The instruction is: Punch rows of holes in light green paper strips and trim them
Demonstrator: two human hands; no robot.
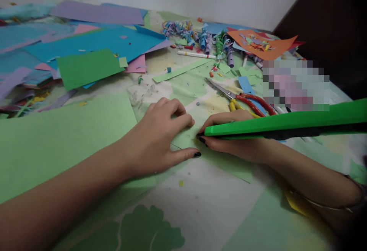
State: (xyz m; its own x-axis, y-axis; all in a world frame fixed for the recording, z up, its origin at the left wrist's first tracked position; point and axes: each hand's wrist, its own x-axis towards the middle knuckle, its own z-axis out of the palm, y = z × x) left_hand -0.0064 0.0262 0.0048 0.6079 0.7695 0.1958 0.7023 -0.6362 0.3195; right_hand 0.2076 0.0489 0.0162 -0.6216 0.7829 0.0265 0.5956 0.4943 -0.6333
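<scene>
Cluttered worktop under a pale leaf-print cloth, white wall behind, dark panel at 2 o'clock. Left hand lay palm-down on a pale green sheet, fingers half curled, thumb stretched toward 3 o'clock; grip empty, just pressing. Right hand sat at 3 o'clock of it, fingertips almost meeting the left thumb, grip apparently closed on the near end of a green bar, ruler-like, running off toward 3 o'clock; the bar hid most of the fingers. The sheet lay flat under both hands, centre frame. Judged progress: lots was already cut, with paper curls heaped at 12 o'clock and scraps on an orange sheet at 1 o'clock, but the sheet in hand looked whole, showing only a faint line by the left thumb, so it seemed early. Scissors lay idle just beyond the right hand, a white marker beyond them. Blue sheet and dark green sheet sat at 10 o'clock. No brand, label or writing was readable.
</scene>
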